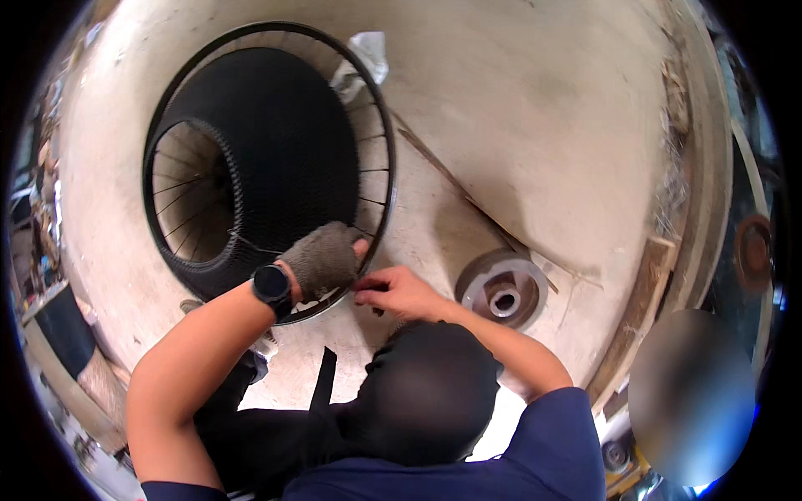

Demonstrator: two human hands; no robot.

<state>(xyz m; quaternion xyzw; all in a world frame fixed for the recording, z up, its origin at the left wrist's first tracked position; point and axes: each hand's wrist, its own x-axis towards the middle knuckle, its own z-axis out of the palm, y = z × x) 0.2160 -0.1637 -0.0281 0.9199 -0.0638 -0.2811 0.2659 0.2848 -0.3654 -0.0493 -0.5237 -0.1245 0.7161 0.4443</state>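
Note:
A large round frame stands before me on the left, its black hoop (pixel 390 167) joined by thin spokes to a flared, black textured body (pixel 288 125). My left hand (pixel 326 260), in a grey-brown fingerless-looking glove with a dark watch at the wrist, is closed at the near right part of the hoop, with most of its fingers hidden. Just right of it, my bare right hand (pixel 399 292) has thumb and fingers pinched together by the hoop's outer edge. Whatever lies between those fingertips is too small to make out. A thin strand (pixel 255 246) crosses the black body near the glove.
A round metal pulley-like wheel (pixel 535 288) lies on the floor, right of my right hand. Long thin strips (pixel 451 179) run toward it. Beyond the hoop is a whitish crumpled bag (pixel 373 57). Timber (pixel 639 321) edges the right side. A dark cloth-covered round form (pixel 430 392) blocks the lower middle.

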